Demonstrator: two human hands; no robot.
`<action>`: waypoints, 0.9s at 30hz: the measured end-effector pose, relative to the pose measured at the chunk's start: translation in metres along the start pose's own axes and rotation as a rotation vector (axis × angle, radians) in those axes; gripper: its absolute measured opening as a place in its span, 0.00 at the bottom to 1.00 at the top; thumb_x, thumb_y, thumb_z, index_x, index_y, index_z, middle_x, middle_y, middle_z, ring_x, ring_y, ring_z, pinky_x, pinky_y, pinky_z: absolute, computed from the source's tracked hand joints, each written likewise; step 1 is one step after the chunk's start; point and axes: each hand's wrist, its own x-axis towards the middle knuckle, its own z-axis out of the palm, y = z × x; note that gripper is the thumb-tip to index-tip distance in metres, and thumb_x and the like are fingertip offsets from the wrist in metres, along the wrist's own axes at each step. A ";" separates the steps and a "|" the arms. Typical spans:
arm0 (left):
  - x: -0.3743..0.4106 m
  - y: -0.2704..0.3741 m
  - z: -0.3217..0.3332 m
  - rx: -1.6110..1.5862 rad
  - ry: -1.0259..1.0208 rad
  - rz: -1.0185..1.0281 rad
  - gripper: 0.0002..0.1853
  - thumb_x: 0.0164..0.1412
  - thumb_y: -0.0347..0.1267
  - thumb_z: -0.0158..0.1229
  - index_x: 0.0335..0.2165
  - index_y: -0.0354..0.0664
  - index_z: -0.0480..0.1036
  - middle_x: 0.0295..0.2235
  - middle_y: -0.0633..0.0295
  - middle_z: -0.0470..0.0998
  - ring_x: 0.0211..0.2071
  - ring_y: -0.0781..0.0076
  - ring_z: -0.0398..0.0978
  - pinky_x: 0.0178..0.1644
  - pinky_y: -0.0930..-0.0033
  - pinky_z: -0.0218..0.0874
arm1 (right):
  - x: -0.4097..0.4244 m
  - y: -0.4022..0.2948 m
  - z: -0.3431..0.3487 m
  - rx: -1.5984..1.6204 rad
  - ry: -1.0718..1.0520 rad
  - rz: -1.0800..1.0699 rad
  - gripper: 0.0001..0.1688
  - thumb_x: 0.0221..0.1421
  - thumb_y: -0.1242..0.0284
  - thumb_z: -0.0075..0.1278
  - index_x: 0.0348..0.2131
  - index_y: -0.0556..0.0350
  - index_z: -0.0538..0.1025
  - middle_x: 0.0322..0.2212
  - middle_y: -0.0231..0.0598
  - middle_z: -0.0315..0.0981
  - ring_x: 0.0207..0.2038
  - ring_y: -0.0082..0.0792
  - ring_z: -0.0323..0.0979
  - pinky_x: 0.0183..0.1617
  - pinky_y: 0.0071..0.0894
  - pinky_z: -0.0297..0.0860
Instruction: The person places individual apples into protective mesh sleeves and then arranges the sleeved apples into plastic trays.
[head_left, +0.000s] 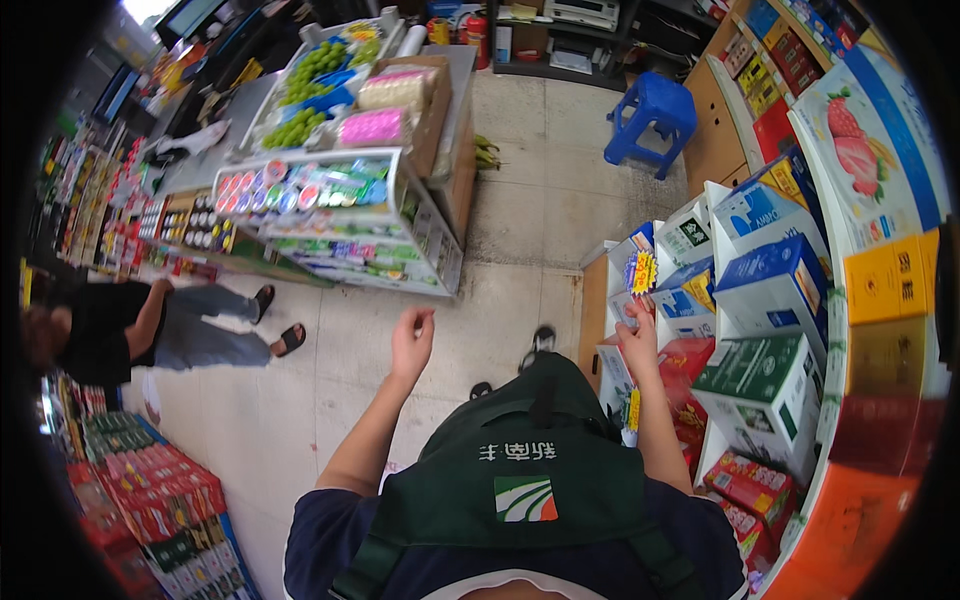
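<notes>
My left hand (412, 343) is raised in front of me over the tiled floor, fingers loosely curled, holding nothing that I can see. My right hand (638, 341) is up beside the shelf of boxed goods on the right, with nothing visible in it; its fingertips appear just below a yellow and blue starburst price tag (642, 273). Whether they touch the tag I cannot tell. A dark green apron (465, 465) with a logo covers my front. Near the right hand are blue-and-white cartons (684, 304) and red boxes (686, 360).
A glass-sided display rack (337, 225) stands ahead on the left, below green grapes (307, 82) on a counter. A blue plastic stool (652, 112) is ahead on the right. Another person (112, 322) stands at the left. Stacked red cartons (161, 487) are at lower left.
</notes>
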 end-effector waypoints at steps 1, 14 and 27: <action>0.038 0.013 0.022 -0.029 -0.018 0.029 0.06 0.59 0.27 0.54 0.34 0.35 0.73 0.26 0.59 0.75 0.29 0.73 0.72 0.35 0.72 0.64 | 0.021 0.005 0.002 -0.005 0.006 0.025 0.26 0.49 0.77 0.54 0.50 0.57 0.69 0.42 0.42 0.70 0.31 0.27 0.70 0.38 0.27 0.68; 0.362 0.144 0.248 -0.096 -0.419 0.029 0.08 0.57 0.28 0.56 0.37 0.39 0.74 0.30 0.56 0.77 0.33 0.69 0.77 0.36 0.70 0.68 | 0.451 -0.036 -0.014 -0.060 0.152 -0.068 0.25 0.47 0.78 0.56 0.47 0.57 0.71 0.44 0.40 0.66 0.36 0.27 0.69 0.39 0.27 0.68; 0.706 0.094 0.364 -0.325 -0.206 -0.179 0.06 0.58 0.26 0.55 0.33 0.35 0.75 0.21 0.66 0.74 0.23 0.84 0.67 0.28 0.78 0.61 | 0.851 -0.279 0.005 -0.161 -0.077 -0.449 0.28 0.50 0.74 0.53 0.52 0.54 0.67 0.46 0.44 0.64 0.31 0.33 0.72 0.37 0.29 0.69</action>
